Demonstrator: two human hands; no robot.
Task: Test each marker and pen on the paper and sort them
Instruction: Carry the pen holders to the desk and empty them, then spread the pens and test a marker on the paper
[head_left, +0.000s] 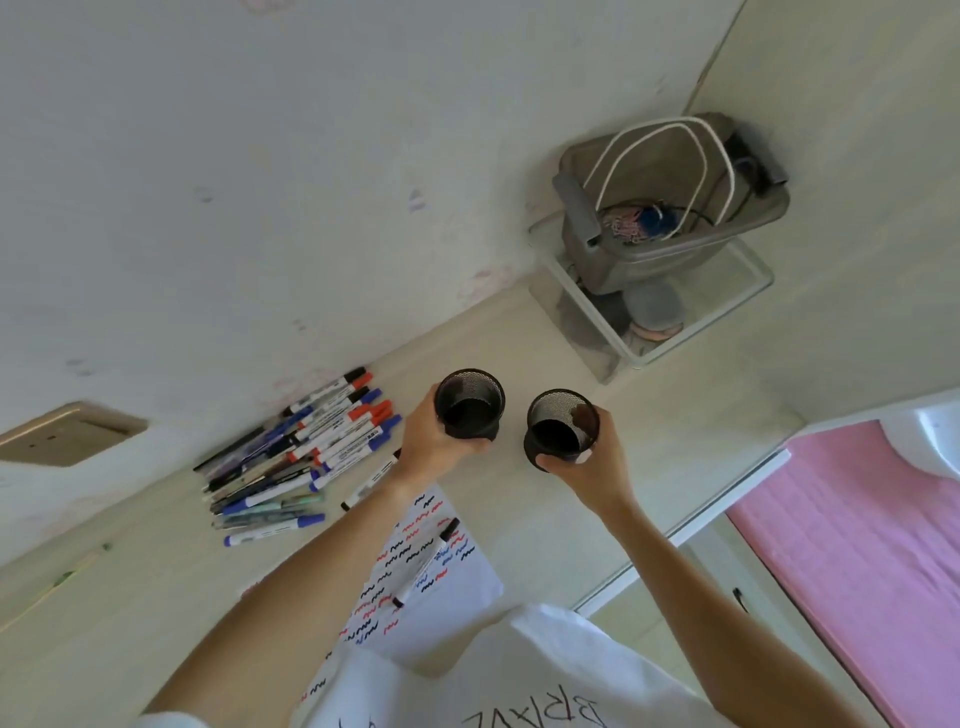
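Close to the person, a white sheet of paper (457, 577) lies flat on the pale desk (519, 519). It is covered with little wavy lines in black, red and blue. One marker (427, 561) with a black cap lies on top of the paper, between the two arms.

A bit farther out, the left hand (428, 441) is wrapped around a black mesh cup (470, 402). The right hand (592, 457) is wrapped around a second black mesh cup (561, 426). Both cups are round, made of thin wire net, and look dark inside. They sit side by side, close but not touching.

To the left of the left hand lies a big pile of markers and pens (301, 452). Many are white with red, blue or black caps. One more marker (370, 480) lies just beside the left wrist.

Far back in the corner stands a grey bin (670, 208) with white cords inside, on a wire rack (649, 312).
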